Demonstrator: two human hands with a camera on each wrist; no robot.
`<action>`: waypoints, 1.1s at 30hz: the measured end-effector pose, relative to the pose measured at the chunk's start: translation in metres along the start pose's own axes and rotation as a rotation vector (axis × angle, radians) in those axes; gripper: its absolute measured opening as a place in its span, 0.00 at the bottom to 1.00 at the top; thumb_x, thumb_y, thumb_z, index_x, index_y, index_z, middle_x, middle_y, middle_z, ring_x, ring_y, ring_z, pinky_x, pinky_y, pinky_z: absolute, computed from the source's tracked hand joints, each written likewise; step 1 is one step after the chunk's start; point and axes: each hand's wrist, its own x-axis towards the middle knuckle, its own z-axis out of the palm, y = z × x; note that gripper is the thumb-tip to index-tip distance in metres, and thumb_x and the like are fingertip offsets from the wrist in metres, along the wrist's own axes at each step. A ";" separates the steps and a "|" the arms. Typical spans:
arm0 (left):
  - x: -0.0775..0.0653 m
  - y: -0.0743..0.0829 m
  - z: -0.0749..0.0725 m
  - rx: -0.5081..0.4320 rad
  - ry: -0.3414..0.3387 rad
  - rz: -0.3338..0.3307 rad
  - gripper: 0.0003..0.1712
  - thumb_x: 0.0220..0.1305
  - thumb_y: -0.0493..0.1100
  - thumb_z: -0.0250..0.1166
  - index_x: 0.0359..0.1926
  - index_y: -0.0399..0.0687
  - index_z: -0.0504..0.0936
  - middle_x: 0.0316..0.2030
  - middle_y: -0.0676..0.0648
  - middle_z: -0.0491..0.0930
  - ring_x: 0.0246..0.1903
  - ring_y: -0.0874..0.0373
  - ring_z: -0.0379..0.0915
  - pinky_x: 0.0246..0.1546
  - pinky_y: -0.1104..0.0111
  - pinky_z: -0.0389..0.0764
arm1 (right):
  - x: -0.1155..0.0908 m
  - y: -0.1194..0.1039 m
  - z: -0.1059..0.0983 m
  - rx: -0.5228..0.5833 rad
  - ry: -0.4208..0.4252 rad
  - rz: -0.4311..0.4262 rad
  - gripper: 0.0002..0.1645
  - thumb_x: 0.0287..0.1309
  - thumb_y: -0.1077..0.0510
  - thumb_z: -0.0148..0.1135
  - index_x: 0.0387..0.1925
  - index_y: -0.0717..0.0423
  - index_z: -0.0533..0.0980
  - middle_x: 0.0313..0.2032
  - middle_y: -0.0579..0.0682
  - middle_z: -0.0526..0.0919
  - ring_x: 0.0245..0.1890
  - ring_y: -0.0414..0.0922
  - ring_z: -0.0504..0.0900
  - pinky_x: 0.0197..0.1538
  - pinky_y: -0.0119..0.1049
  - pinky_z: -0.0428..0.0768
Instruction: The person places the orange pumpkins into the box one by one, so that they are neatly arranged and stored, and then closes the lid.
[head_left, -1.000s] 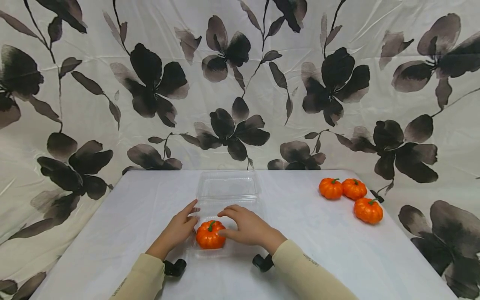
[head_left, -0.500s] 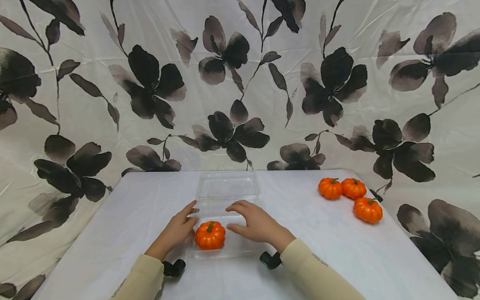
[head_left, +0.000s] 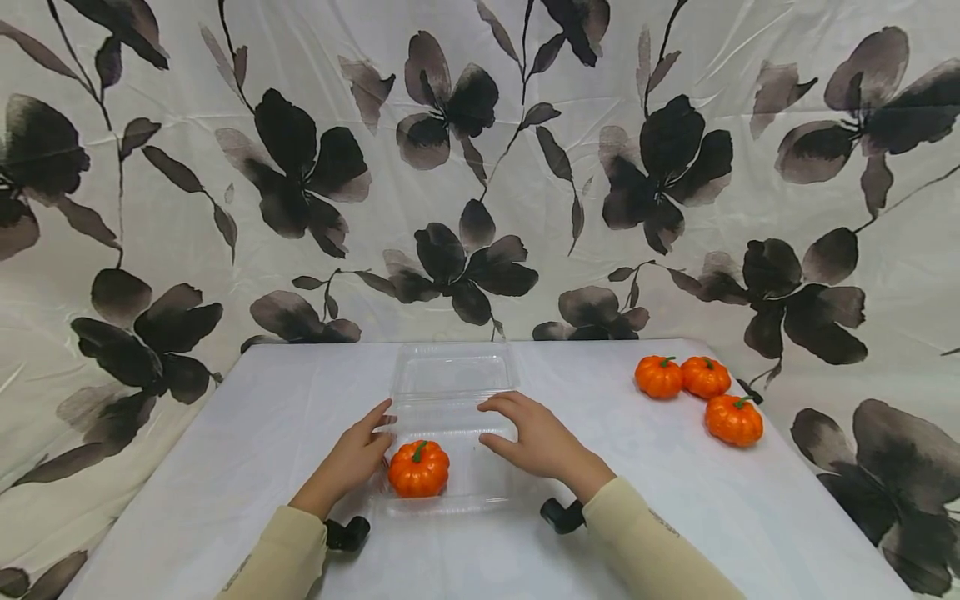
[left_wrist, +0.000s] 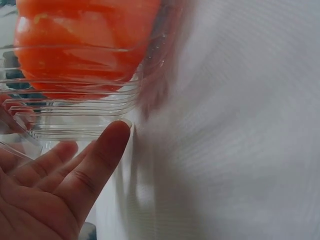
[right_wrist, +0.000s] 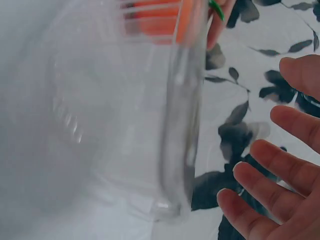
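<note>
A small orange pumpkin [head_left: 418, 471] with a green stem sits in the left part of a clear plastic clamshell container [head_left: 483, 485]. The container's lid [head_left: 453, 372] lies folded back, away from me. Beside the container's left wall is my left hand [head_left: 351, 460], its fingers extended; in the left wrist view one fingertip [left_wrist: 116, 134] meets the ridged clear side. My right hand [head_left: 542, 442] hovers over the container's right side, fingers spread and holding nothing. Through the clear plastic the pumpkin also shows in the right wrist view.
Three more orange pumpkins stand at the table's back right: one on the left [head_left: 659, 377], one beside it [head_left: 705, 377], one nearer [head_left: 734, 420]. A white cloth covers the table [head_left: 600, 500]. Behind hangs a floral curtain [head_left: 562, 250].
My right hand has come off the pumpkin and moved to the right. The pumpkin stays in the container's left part. My left hand has barely moved.
</note>
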 end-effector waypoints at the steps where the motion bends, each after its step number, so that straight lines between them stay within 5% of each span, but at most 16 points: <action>1: 0.000 0.000 0.000 0.002 0.001 -0.004 0.37 0.69 0.43 0.52 0.76 0.47 0.51 0.66 0.37 0.69 0.52 0.47 0.78 0.52 0.55 0.81 | -0.001 0.002 -0.001 0.001 0.005 0.010 0.26 0.62 0.43 0.60 0.60 0.43 0.74 0.62 0.44 0.74 0.63 0.46 0.73 0.66 0.46 0.72; 10: 0.002 -0.002 0.002 0.017 0.006 -0.007 0.37 0.69 0.44 0.51 0.76 0.48 0.50 0.66 0.37 0.69 0.58 0.42 0.74 0.59 0.48 0.75 | -0.009 0.017 -0.007 0.018 0.058 0.082 0.25 0.61 0.43 0.61 0.59 0.41 0.74 0.61 0.43 0.75 0.62 0.47 0.74 0.65 0.48 0.72; 33: 0.000 -0.004 0.006 0.020 0.012 -0.012 0.37 0.69 0.44 0.51 0.76 0.48 0.50 0.66 0.37 0.69 0.57 0.41 0.75 0.55 0.51 0.79 | -0.030 0.059 -0.015 -0.006 0.157 0.176 0.25 0.60 0.46 0.63 0.57 0.47 0.76 0.59 0.47 0.77 0.61 0.50 0.75 0.64 0.51 0.73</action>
